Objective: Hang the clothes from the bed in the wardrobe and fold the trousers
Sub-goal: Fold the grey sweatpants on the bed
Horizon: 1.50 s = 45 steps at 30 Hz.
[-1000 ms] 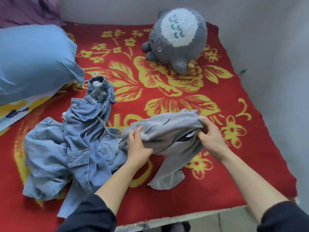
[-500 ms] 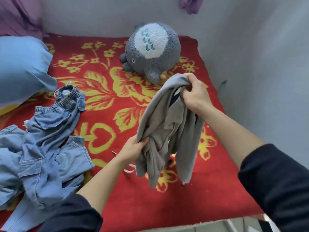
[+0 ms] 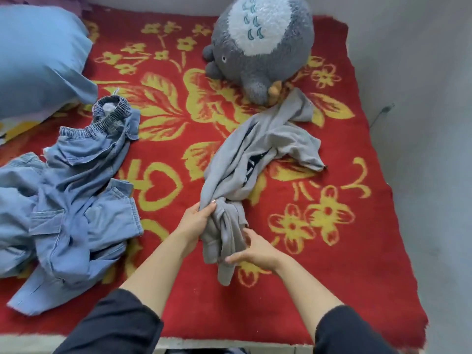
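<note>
Now the left hand point(image 3: 198, 221) grips the bunched grey garment point(image 3: 255, 146) near the front edge of the bed point(image 3: 370, 264). The right hand point(image 3: 255, 251) lays straight fingers point(image 3: 233, 259) against it. It looks soft, light and floppy, so it is best held by its top edge.

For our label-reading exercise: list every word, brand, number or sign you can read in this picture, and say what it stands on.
No text can be read.
grey garment: a black-and-white patch shows between its folds, too crumpled to read.
red blanket: only yellow flowers, leaves and curls; no letters that I can make out.
</note>
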Tool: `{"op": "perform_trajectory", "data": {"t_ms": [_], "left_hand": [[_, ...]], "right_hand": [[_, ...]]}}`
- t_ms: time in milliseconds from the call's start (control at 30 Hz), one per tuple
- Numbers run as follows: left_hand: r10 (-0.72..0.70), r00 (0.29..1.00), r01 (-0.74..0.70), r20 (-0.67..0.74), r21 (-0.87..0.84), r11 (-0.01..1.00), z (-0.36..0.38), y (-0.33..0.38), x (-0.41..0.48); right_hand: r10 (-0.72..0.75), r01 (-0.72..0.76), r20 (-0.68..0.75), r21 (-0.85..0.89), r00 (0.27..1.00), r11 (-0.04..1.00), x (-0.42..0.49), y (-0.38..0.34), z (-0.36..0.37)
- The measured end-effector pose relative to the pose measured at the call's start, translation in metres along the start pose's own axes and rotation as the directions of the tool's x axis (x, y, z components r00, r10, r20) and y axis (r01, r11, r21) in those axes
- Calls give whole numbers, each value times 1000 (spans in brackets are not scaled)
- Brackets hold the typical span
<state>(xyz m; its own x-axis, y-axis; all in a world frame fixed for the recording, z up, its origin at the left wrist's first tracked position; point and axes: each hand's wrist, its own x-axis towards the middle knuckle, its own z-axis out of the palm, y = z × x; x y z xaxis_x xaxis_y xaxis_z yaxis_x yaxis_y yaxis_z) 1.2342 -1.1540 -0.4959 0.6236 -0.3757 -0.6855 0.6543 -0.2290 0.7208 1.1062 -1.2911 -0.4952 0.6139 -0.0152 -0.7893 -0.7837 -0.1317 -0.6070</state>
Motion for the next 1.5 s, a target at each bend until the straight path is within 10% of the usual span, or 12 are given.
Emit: {"op": "perform_trajectory", "data": {"t_ms": [200, 267, 400, 633, 767, 900, 967, 1067, 1133, 1267, 1500], "left_hand": [[-130, 988, 136, 80, -78, 988, 3, -36, -6], [-55, 998, 56, -38, 19, 998, 0, -32, -5], [-5, 919, 38, -395, 76, 996, -41, -32, -3], [-572, 812, 571, -116, 364, 736, -92, -105, -60], [-570, 785, 608, -243, 475, 635, -63, -117, -57], [-232, 962, 271, -144, 616, 740, -14, -16, -14], [162, 978, -53, -131, 595, 802, 7, 67, 3], [712, 685, -596, -158, 440, 672, 25, 179, -4], [807, 565, -769, -171, 243, 591, 25, 212, -14], [642, 741, -605, -198, 218, 766, 7, 172, -4], [49, 979, 63, -197, 524, 849, -57, -44, 1]], "right_hand": [[-2, 8, -300, 18, 954, 1000, 17, 30, 20], [138, 17, -512, 285, 848, 958, 17, 31, 7], [573, 303, -555, 824, 603, 479, -6, 50, -32], [594, -376, -233, 586, 770, 718, -75, 143, -14], [609, -418, -277, 519, 743, 746, -69, 141, 9], [330, -165, -521, 338, 787, 927, -29, 43, -68], [160, 28, -757, 229, 633, 973, -27, -24, -119], [-81, 578, -968, 74, 239, 813, -62, -111, -165], [-143, 755, -982, -4, 120, 656, -78, -135, -175], [-40, 699, -941, 221, 336, 680, -63, -93, -173], [338, 3, -768, 405, 544, 914, -35, 104, -93]]}}
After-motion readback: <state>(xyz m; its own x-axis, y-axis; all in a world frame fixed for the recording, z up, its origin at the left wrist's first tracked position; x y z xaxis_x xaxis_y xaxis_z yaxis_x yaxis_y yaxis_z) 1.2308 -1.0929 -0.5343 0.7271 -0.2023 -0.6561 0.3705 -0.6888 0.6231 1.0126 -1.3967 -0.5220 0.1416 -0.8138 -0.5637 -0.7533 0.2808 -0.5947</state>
